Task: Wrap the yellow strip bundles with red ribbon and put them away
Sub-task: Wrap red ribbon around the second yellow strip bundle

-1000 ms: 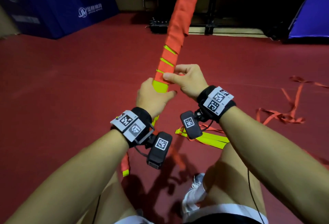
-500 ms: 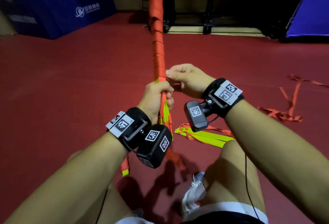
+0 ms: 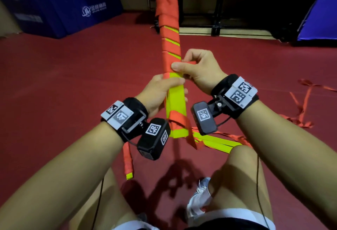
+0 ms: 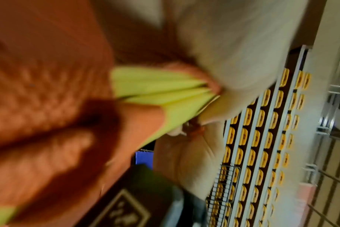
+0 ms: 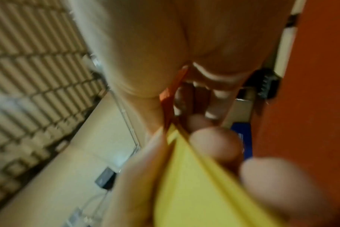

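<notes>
- Head view: a dark red floor (image 3: pixel 54 102) fills the scene.
- A blue mat (image 3: pixel 73 10) at far left carries a round white logo and white characters, too blurred to read.
- The yellow strip bundle (image 3: pixel 176 100) is held up off the floor, slanting away from the person. Red ribbon (image 3: pixel 168 34) spirals over its upper length, with yellow slivers showing between the turns.
- The left hand (image 3: pixel 160 92) grips the bare yellow stretch, fingers curled round it.
- The right hand (image 3: pixel 197 69), just above, pinches the ribbon against the bundle.
- Loose yellow strips (image 3: pixel 218 143) lie by the right knee, and tangled spare ribbon (image 3: pixel 300 105) lies further right.
- A ribbon-covered bundle (image 3: pixel 127 156) with a yellow tip lies under the left forearm.
- The wrist tags (image 3: pixel 240 92) bear black-and-white square codes, no words.
</notes>
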A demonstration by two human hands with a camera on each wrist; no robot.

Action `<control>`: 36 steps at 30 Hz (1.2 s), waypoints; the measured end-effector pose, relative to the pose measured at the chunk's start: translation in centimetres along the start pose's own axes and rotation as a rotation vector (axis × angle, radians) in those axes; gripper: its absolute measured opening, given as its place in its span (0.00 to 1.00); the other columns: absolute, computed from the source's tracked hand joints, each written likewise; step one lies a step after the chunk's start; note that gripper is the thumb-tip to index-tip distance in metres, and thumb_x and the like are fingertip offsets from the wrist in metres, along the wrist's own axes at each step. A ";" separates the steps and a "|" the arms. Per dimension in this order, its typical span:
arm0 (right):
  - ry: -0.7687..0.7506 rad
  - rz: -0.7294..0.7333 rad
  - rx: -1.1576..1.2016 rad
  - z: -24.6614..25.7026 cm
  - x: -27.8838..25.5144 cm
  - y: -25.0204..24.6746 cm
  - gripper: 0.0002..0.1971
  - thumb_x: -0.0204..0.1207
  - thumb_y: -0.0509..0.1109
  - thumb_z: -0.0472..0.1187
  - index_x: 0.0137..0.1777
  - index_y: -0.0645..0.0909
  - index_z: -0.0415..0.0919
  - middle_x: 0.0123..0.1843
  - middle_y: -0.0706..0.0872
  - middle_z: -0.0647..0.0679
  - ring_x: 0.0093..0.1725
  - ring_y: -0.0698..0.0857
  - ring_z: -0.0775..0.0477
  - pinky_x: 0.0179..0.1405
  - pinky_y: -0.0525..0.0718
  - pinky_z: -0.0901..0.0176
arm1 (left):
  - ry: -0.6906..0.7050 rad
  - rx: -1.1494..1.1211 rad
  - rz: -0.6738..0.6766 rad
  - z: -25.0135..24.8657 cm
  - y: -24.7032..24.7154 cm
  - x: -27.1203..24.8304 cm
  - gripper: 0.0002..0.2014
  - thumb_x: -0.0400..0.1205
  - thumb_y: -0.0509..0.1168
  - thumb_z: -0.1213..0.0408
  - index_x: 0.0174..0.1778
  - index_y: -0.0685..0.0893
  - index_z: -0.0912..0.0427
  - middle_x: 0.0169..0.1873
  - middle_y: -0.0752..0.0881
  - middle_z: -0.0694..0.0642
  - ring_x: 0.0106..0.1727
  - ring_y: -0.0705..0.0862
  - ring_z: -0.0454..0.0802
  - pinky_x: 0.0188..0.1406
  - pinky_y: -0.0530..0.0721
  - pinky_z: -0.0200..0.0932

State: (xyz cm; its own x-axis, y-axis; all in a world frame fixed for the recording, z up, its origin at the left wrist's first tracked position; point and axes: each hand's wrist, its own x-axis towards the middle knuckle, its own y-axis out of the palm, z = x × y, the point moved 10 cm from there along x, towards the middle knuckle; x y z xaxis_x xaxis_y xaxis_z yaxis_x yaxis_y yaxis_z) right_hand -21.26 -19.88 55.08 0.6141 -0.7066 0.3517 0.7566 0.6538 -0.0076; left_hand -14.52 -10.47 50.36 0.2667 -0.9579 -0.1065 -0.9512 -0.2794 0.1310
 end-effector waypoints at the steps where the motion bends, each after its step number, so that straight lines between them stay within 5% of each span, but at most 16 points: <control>1: -0.051 -0.054 -0.150 0.6 0.1 -0.6 0.19 0.65 0.86 0.38 0.26 0.75 0.46 0.28 0.78 0.45 0.30 0.74 0.51 0.31 0.73 0.57 | 0.008 0.080 -0.036 0.0 -0.4 0.1 0.08 0.78 0.75 0.68 0.48 0.83 0.57 0.30 0.88 0.54 0.28 0.87 0.50 0.36 0.88 0.48; 5: -0.088 -0.149 -0.310 0.0 -0.4 -0.3 0.24 0.58 0.85 0.47 0.26 0.68 0.48 0.32 0.82 0.45 0.34 0.76 0.56 0.32 0.77 0.52 | -0.011 0.138 -0.156 0.6 -0.5 0.6 0.24 0.77 0.71 0.77 0.65 0.79 0.50 0.47 0.90 0.61 0.45 0.91 0.59 0.46 0.89 0.63; 7: -0.069 -0.165 -0.336 -0.9 -0.7 0.1 0.24 0.58 0.86 0.48 0.26 0.68 0.46 0.32 0.85 0.49 0.35 0.81 0.59 0.36 0.83 0.48 | -0.078 0.098 -0.236 1.4 -0.6 0.9 0.41 0.77 0.66 0.76 0.86 0.58 0.56 0.59 0.85 0.67 0.52 0.90 0.63 0.51 0.90 0.68; 8: -0.057 -0.162 -0.346 -1.2 -0.6 0.3 0.25 0.59 0.87 0.46 0.26 0.68 0.45 0.32 0.85 0.53 0.37 0.82 0.59 0.38 0.85 0.48 | -0.099 0.066 -0.280 1.5 -0.7 0.7 0.49 0.76 0.66 0.75 0.89 0.45 0.58 0.65 0.82 0.67 0.55 0.89 0.62 0.53 0.90 0.67; 10: -0.039 -0.149 -0.327 -1.7 -0.5 0.6 0.26 0.60 0.88 0.44 0.25 0.68 0.48 0.27 0.83 0.61 0.39 0.84 0.58 0.40 0.86 0.47 | -0.060 -0.021 -0.349 1.3 -1.3 0.5 0.60 0.61 0.70 0.72 0.89 0.45 0.60 0.69 0.80 0.69 0.60 0.88 0.64 0.58 0.89 0.66; 13: 0.023 -0.125 -0.259 -2.4 -0.1 0.8 0.23 0.56 0.86 0.52 0.21 0.71 0.50 0.29 0.86 0.62 0.40 0.83 0.54 0.40 0.84 0.51 | 0.046 -0.072 -0.393 0.9 -2.5 1.1 0.47 0.49 0.69 0.73 0.71 0.73 0.61 0.56 0.88 0.68 0.53 0.92 0.61 0.53 0.91 0.59; 15: 0.035 -0.117 -0.216 -2.5 -0.1 1.0 0.22 0.59 0.86 0.49 0.22 0.72 0.49 0.35 0.91 0.53 0.42 0.85 0.53 0.42 0.85 0.53 | 0.063 -0.062 -0.411 0.4 -2.8 1.1 0.37 0.53 0.67 0.75 0.62 0.75 0.56 0.50 0.89 0.64 0.47 0.92 0.58 0.44 0.89 0.53; 18: 0.055 -0.049 -0.075 -2.1 -0.4 1.8 0.19 0.74 0.79 0.30 0.29 0.74 0.42 0.43 0.89 0.41 0.45 0.86 0.53 0.41 0.85 0.61 | 0.140 -0.054 -0.413 -1.0 -3.0 0.9 0.31 0.53 0.65 0.74 0.55 0.79 0.55 0.41 0.88 0.57 0.38 0.88 0.50 0.33 0.84 0.43; 20: 0.134 0.017 0.119 -2.2 -0.6 2.4 0.15 0.79 0.73 0.27 0.33 0.76 0.38 0.45 0.88 0.42 0.41 0.85 0.53 0.37 0.86 0.63 | 0.165 -0.057 -0.411 -1.5 -3.0 0.8 0.29 0.51 0.63 0.75 0.49 0.81 0.53 0.36 0.86 0.53 0.35 0.86 0.48 0.31 0.80 0.39; 23: 0.223 0.063 0.265 -2.2 -0.9 2.9 0.09 0.83 0.67 0.28 0.41 0.81 0.35 0.47 0.90 0.47 0.40 0.86 0.54 0.37 0.87 0.62 | 0.179 -0.071 -0.396 -1.7 -3.2 0.9 0.31 0.51 0.63 0.74 0.53 0.82 0.57 0.39 0.87 0.56 0.42 0.86 0.53 0.32 0.80 0.41; 26: 0.250 0.002 0.213 -2.2 -0.9 2.3 0.02 0.80 0.72 0.29 0.50 0.83 0.33 0.47 0.87 0.45 0.43 0.85 0.52 0.41 0.88 0.60 | 0.186 -0.162 -0.345 -1.5 -2.9 1.0 0.26 0.55 0.60 0.76 0.49 0.80 0.57 0.33 0.82 0.53 0.37 0.81 0.54 0.30 0.76 0.40; 29: 0.309 0.003 0.133 -2.5 -1.0 2.2 0.10 0.77 0.77 0.33 0.36 0.81 0.39 0.39 0.87 0.49 0.40 0.85 0.54 0.43 0.86 0.57 | 0.201 -0.231 -0.294 -1.6 -2.6 1.0 0.26 0.54 0.59 0.75 0.49 0.76 0.59 0.29 0.81 0.52 0.33 0.80 0.50 0.27 0.77 0.37; 32: 0.356 0.043 0.155 -3.1 -1.3 2.8 0.16 0.78 0.77 0.36 0.32 0.75 0.44 0.38 0.85 0.49 0.39 0.85 0.56 0.40 0.85 0.58 | 0.217 -0.328 -0.228 -2.0 -2.2 1.0 0.20 0.64 0.66 0.70 0.53 0.76 0.58 0.30 0.80 0.51 0.30 0.81 0.45 0.22 0.79 0.35; 36: 0.317 -0.032 0.157 -3.6 -1.7 2.7 0.09 0.77 0.78 0.34 0.44 0.81 0.45 0.43 0.84 0.50 0.42 0.86 0.54 0.38 0.86 0.56 | 0.214 -0.244 -0.261 -1.1 -3.1 1.5 0.11 0.78 0.75 0.64 0.50 0.79 0.55 0.33 0.84 0.49 0.33 0.84 0.44 0.24 0.81 0.38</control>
State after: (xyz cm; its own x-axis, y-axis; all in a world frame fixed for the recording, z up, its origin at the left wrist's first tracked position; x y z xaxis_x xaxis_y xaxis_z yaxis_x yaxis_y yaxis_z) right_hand -19.43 -17.94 51.06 0.6484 -0.7602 0.0409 0.7480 0.6461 0.1516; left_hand -11.04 -11.12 50.90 0.5448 -0.8377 0.0369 -0.7894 -0.4976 0.3595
